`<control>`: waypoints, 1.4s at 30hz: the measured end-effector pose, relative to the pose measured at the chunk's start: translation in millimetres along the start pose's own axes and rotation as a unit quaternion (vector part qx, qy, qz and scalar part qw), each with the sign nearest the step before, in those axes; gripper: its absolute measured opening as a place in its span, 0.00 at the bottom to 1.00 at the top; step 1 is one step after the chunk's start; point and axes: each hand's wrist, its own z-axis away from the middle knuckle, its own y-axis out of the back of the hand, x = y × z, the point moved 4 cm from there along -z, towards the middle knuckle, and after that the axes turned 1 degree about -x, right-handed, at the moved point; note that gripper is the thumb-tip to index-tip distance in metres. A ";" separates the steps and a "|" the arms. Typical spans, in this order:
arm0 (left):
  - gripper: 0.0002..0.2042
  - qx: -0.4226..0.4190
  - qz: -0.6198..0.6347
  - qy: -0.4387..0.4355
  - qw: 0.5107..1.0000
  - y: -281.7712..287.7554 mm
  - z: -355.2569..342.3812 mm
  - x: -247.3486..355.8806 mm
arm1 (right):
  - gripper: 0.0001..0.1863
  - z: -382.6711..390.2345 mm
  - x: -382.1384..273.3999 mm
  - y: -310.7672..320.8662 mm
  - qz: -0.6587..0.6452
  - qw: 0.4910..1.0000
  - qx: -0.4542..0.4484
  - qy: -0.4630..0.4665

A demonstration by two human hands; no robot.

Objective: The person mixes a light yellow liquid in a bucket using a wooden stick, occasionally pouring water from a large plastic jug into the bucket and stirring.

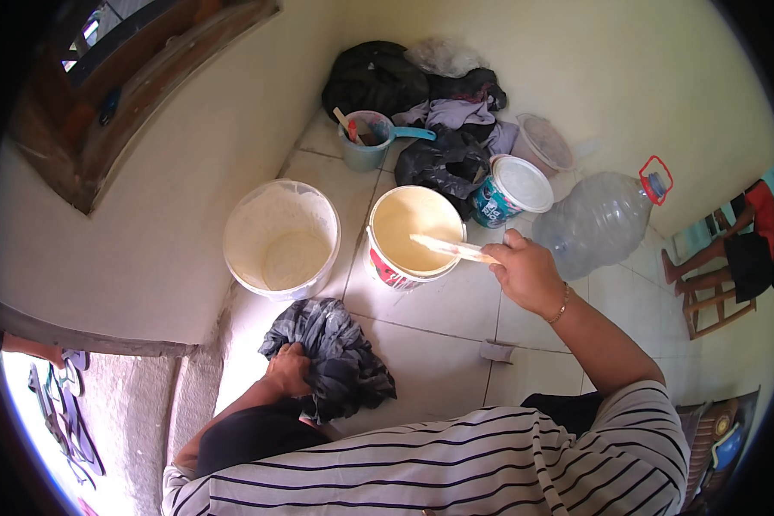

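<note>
In my right hand (529, 271) is a pale, flat stirring stick (445, 246), gripped at one end. Its other end reaches over the paint bucket (375, 267), which holds cream-coloured paint and has a red and white side. My left hand (290, 370) is closed on a crumpled dark grey patterned cloth (344, 357) that lies on the floor. Beyond the cloth stands a large white bucket (242, 258), with cream residue inside.
A blue-handled dipper (365, 157) holds brushes. Black plastic bags (439, 163), a lidded teal tub (495, 206) and a big clear water bottle (598, 219) line the far side. At right, a person (744, 241) sits on a wooden stool. Sandals (69, 413) lie outside the doorway.
</note>
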 end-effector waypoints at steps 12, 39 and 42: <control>0.17 -0.001 -0.009 -0.007 1.000 8.7 5.4 7.3 | 0.06 -49.2 23.9 -2.2 0.058 0.996 -0.048 -0.041; 0.17 0.021 -0.001 -0.013 1.000 6.3 6.2 3.0 | 0.07 -109.5 -26.5 -104.2 0.011 0.983 -0.174 0.049; 0.17 0.020 0.004 -0.012 1.000 5.1 5.6 1.7 | 0.08 -107.4 -12.2 -85.8 0.083 0.959 -0.270 0.013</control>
